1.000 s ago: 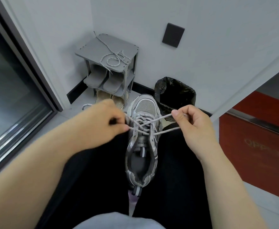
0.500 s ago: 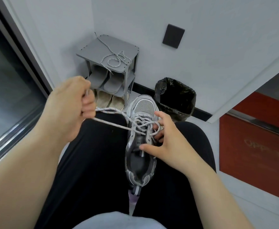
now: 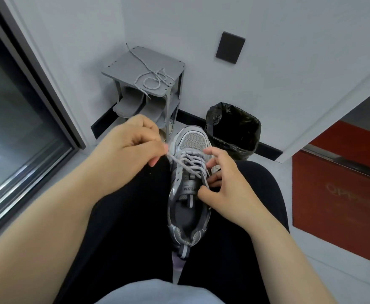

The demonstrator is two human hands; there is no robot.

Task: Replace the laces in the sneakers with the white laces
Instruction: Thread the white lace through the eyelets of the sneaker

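Observation:
A grey and silver sneaker (image 3: 190, 139) stands between my knees, toe pointing away, heel toward me. A white lace (image 3: 187, 163) criss-crosses its eyelets. My left hand (image 3: 133, 145) pinches one end of that lace just left of the shoe's toe, pulling it taut. My right hand (image 3: 223, 183) sits on the shoe's right side, fingers curled around the lace at the upper eyelets near the tongue. A speckled grey lace (image 3: 152, 77) lies coiled on top of the shoe rack.
A small grey shoe rack (image 3: 122, 64) with slippers on its shelves stands in the corner ahead. A bin lined with a black bag (image 3: 234, 128) is right of the sneaker's toe. A glass door frame (image 3: 37, 84) runs along the left, a red panel (image 3: 337, 194) at right.
My left hand has come back in from the far left, close to the shoe's toe, still pinching the lace. My right hand stays at the eyelets, fingers curled more around the lace.

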